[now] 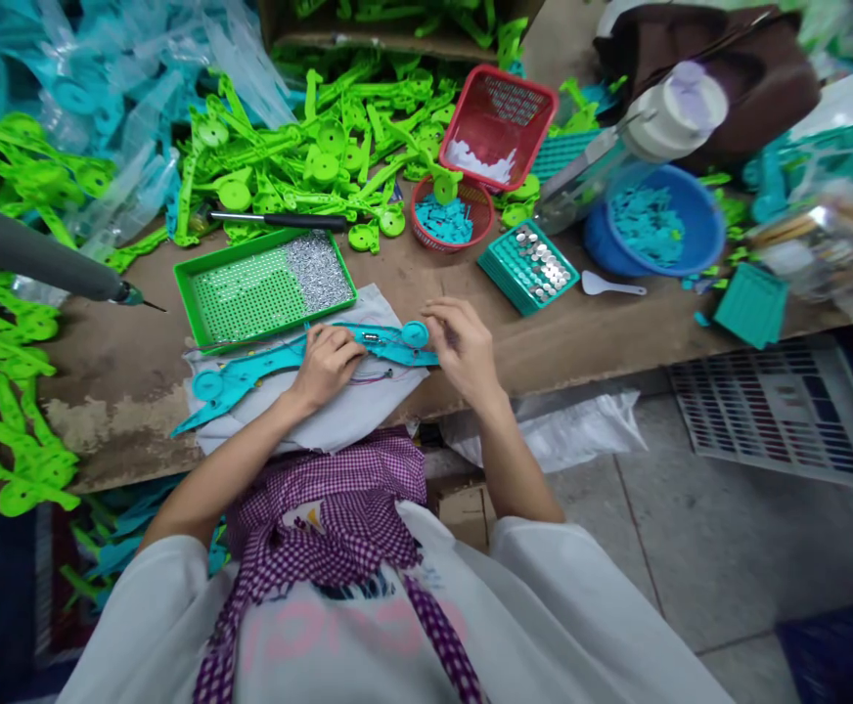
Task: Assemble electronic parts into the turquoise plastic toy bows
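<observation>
Left hand presses flat on the teal plastic toy shell, which lies on a white cloth at the workbench edge — right hand pinches narrow beside its round end. Pink shirt lettering is unreadable.

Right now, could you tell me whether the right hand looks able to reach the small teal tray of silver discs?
Probably yes. The right hand hovers at the end of the teal plastic part, and the teal tray of silver discs sits just beyond it on the workbench, with bare wood and nothing standing between them.
</observation>
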Tool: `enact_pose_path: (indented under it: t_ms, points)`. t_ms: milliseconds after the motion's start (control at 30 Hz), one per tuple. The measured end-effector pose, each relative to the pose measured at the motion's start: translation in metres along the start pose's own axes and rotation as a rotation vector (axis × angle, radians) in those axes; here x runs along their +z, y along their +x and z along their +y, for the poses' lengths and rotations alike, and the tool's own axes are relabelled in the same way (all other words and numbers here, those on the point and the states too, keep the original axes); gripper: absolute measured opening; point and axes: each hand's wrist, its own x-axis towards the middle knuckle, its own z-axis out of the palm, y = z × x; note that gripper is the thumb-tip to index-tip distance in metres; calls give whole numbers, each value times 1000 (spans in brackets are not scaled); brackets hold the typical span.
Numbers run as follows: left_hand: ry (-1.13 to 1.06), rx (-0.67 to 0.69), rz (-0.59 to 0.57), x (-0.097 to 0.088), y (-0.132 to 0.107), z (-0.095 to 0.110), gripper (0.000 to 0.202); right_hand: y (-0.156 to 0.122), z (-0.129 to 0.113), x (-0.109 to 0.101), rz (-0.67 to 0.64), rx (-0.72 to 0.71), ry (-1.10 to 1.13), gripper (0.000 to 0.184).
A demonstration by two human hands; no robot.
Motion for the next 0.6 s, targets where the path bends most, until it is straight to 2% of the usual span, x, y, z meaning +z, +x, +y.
enact_pose_path:
  t_ms: [67,133,233,300,433,533,600]
  points:
    - [-3,14,-15,-7,-2,0,17,-7,12,-6,-193,-76,-179,28]
    - [-3,7,32,-15,-9,4,13,-12,23,-5,-308,-94,-264,34]
    - [-53,-13,137,-23,-32,22,18,-9,29,6,-322,-85,-331,43]
    - [-149,-62,167,-24,-52,36,19,-1,27,15,-344,-105,-381,44]
    - [-428,-330,89,-14,-83,52,26,12,23,28,-421,-176,-439,32]
    - [-767,-573,29,-3,-88,54,49,4,28,29,-363,-203,-413,31]
    - [-972,-678,24,1,-86,57,60,-7,35,25,-292,-222,-381,31]
